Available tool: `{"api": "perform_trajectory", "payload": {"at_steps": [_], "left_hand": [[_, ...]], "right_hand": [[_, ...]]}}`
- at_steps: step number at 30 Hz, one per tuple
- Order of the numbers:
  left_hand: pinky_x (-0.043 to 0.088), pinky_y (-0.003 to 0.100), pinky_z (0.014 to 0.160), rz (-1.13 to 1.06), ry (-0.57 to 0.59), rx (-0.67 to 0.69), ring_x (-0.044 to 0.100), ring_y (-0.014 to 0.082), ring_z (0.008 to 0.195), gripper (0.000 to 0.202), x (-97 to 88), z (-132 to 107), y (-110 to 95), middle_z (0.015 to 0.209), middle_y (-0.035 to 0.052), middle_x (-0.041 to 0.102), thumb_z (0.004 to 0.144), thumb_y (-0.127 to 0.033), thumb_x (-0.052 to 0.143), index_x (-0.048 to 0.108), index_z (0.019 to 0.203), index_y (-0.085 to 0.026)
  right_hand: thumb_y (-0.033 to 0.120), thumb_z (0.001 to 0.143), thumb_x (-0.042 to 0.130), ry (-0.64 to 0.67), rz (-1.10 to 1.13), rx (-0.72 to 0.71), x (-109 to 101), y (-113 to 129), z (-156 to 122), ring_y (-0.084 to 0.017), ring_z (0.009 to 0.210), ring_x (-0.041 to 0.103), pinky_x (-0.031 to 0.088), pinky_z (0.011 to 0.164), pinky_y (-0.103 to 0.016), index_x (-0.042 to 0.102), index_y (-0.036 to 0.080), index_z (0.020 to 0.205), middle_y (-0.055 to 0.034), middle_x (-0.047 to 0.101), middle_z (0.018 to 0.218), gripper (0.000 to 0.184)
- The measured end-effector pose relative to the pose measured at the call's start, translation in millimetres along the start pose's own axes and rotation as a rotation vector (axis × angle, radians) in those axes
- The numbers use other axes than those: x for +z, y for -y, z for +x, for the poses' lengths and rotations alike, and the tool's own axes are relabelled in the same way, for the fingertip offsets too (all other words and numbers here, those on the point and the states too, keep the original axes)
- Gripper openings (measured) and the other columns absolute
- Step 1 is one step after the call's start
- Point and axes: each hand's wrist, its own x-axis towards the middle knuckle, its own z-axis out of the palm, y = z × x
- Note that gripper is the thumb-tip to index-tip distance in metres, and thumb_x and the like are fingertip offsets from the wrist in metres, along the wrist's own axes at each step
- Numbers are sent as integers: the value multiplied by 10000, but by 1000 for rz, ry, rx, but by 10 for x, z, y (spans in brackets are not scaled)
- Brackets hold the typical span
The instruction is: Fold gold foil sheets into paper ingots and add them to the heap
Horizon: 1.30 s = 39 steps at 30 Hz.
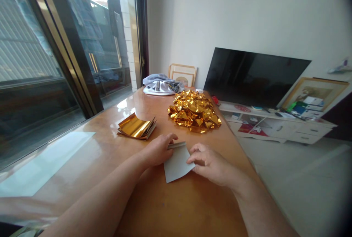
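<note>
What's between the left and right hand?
In the head view, a pale grey foil sheet, folded over along its top edge, lies on the wooden table between the left hand and right hand; both touch it.

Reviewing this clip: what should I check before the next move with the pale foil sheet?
1. Hands placed: the left hand at the folded top edge of the pale silver rectangular foil sheet, the right hand on its right edge: ok.
2. Sheet lying on the glossy orange-brown wooden table: ok.
3. Folded top edge straight: ok.
4. Square stack of gold foil sheets apart from the sheet: ok.
5. Heap of crumpled gold foil pieces apart from both hands: ok.
6. Sheet's underside colour: cannot tell.
</note>
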Motion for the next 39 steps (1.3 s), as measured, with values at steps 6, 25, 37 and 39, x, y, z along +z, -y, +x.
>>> {"api": "perform_trajectory", "payload": {"at_steps": [6,25,37,39], "left_hand": [[437,371,889,226,-89,100,549,276,1044,410,-108,1,-65,1137,98,617,722,-154,644,630,1129,-204],[400,305,683,87,177,109,574,206,745,253,-188,-91,-276,841,80,629,856,-169,512,762,851,-207],[338,298,638,-69,84,79,584,191,632,504,-366,-164,-421,701,56,676,987,-530,393,684,745,-197],[330,293,607,-64,94,51,580,187,616,517,-371,-169,-444,690,57,677,959,-578,426,691,730,-197]], "right_hand": [[178,801,665,35,-60,13,76,16,21,-211,955,589,455,844,-302,789,284,937,-48,653,987,212],[245,831,662,37,95,101,53,-88,45,-200,858,633,485,782,-305,770,269,953,-42,683,954,165],[368,878,635,-75,133,124,166,-157,168,-213,819,630,479,755,-319,791,248,914,-45,713,857,199],[388,877,633,-83,166,157,186,-173,185,-214,811,630,483,753,-317,790,237,916,-45,720,860,222]]}}
